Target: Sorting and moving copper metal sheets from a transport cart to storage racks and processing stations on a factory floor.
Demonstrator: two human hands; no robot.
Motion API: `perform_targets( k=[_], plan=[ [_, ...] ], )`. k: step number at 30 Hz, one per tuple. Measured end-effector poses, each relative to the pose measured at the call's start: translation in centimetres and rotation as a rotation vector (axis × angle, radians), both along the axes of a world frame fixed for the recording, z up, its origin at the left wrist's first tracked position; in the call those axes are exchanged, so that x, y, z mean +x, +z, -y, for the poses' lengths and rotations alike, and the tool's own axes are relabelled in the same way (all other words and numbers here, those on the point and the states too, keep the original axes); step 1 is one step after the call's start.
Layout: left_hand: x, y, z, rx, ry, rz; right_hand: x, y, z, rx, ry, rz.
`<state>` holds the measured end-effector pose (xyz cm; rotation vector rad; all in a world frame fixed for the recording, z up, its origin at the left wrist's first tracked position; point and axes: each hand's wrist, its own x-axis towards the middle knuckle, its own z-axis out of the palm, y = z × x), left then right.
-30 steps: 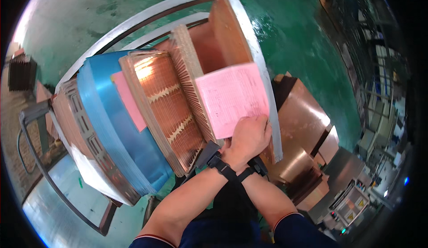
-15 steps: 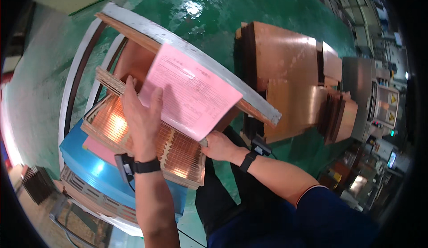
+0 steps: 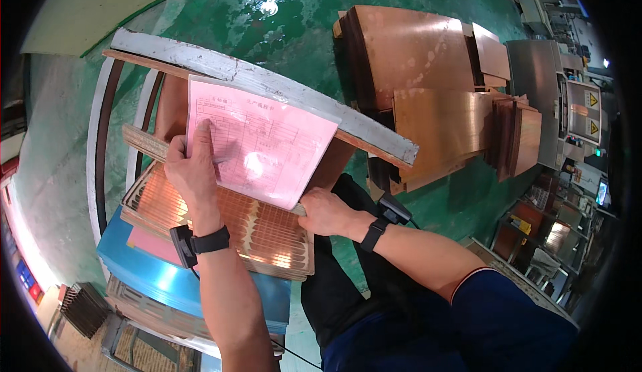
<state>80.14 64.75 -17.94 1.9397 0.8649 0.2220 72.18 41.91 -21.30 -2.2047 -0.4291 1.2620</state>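
A pink printed form (image 3: 267, 131) with a glossy face lies tilted in front of me. My left hand (image 3: 194, 178) pinches its left part, the thumb on top and the fingers curled beneath. Under the form shows the edge of a thin stack of panels (image 3: 144, 142), raised on a slant. My right hand (image 3: 328, 213) is closed around the right end of that stack, by the form's lower corner. Below both hands lies a pile of copper panels with a grid pattern (image 3: 267, 235); the left forearm crosses it. What the left fingers touch underneath is hidden.
A pale metal frame bar (image 3: 267, 91) runs behind the form. Blue-faced sheets (image 3: 154, 271) lie under the gridded panels, with a pink slip (image 3: 154, 243) between. Large copper sheet stacks (image 3: 414, 57) stand right, on the green floor. Metal equipment (image 3: 535, 98) stands farther right.
My left hand, spread beside the form before, has closed on it with the thumb on its face. The form has turned flatter and shifted left. My right hand keeps its grip.
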Motion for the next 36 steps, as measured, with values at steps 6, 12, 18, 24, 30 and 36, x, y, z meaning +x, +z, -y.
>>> perform_targets(
  k=[6,12,18,24,30,36],
  plan=[
    [-0.1,-0.7,-0.3,0.095,-0.051,-0.077,-0.7,-0.7,0.0,0.045,0.012,0.065],
    [-0.2,-2.9,1.0,0.703,-0.220,-0.046,-0.5,-0.4,-0.3,0.127,-0.045,0.097],
    [-0.3,-2.1,0.7,0.474,-0.251,-0.187,-0.5,-0.7,-0.1,0.121,-0.064,0.080],
    [-1.5,-3.4,-0.7,0.348,-0.151,0.110,-0.7,-0.7,-0.1,0.115,-0.020,0.075],
    [-1.0,-3.8,-2.1,0.602,-0.315,0.139,-0.6,0.0,-0.5,0.148,0.049,0.093],
    [-1.2,-3.8,-2.3,0.761,-0.426,0.135,-0.1,0.3,0.0,0.254,-0.008,0.064]
  ],
)
